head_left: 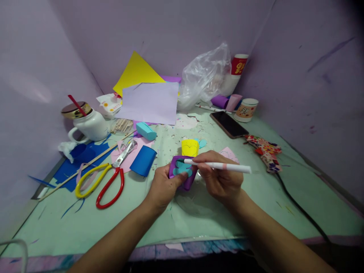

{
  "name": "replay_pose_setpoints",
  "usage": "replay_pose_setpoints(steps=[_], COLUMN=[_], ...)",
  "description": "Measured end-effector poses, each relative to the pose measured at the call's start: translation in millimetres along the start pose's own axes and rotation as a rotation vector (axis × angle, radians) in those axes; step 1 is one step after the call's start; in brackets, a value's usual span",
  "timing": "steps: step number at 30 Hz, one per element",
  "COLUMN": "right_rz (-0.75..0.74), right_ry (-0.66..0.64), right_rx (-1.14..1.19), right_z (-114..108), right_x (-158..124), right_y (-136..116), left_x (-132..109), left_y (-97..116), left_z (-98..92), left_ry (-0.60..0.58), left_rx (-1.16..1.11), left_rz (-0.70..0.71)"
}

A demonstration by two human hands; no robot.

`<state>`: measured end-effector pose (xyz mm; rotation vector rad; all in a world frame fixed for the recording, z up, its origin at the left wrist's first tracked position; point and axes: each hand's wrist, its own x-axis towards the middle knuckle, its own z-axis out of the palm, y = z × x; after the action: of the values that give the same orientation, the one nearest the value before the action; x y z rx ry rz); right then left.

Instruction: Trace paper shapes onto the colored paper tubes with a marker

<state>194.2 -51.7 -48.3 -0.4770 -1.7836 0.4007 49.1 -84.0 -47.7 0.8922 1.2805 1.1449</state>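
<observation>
My left hand (166, 184) grips a purple paper piece (187, 184) with a turquoise flower-shaped cutout (182, 170) on its face, the thumb pressing on the cutout. In my right hand (220, 176) is a white marker pen (227, 167), its dark tip at the upper left of the cutout; whether it touches cannot be made out. Just behind the purple piece sits a yellow paper piece (190, 148) with a curved drawn line. Small turquoise paper bits (202, 143) lie beside it. A pink paper piece (228, 154) with drawn lines is partly hidden behind my right hand.
Scissors (116, 167) with yellow and red handles, a curled blue paper (143, 161) and a turquoise block (146, 131) lie left. Farther back are a lidded white mug (92, 125), paper sheets (150, 102), a plastic bag (203, 77), a phone (229, 124) and a paper cup (246, 110).
</observation>
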Motion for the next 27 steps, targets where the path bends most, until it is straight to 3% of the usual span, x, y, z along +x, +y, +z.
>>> replay_pose_setpoints(steps=[9, 13, 20, 27], right_rz=[-0.034, 0.030, 0.053, -0.037], right_ry=[0.079, 0.141, 0.021, -0.028], right_rx=[-0.006, 0.057, 0.029, -0.012], right_z=[-1.8, -1.9, -2.1, -1.4], right_x=[-1.9, -2.7, -1.3, -0.6], right_y=[6.2, 2.2, -2.1, 1.1], left_x=[-0.9, -0.3, -0.5, 1.2], left_y=[-1.2, -2.9, -2.1, -5.3], left_z=[-0.8, -1.1, -0.7, -1.4], left_ry=[-0.019, -0.001, -0.009, -0.025], left_rx=[-0.012, 0.021, 0.021, 0.037], left_rz=[0.015, -0.011, 0.018, 0.044])
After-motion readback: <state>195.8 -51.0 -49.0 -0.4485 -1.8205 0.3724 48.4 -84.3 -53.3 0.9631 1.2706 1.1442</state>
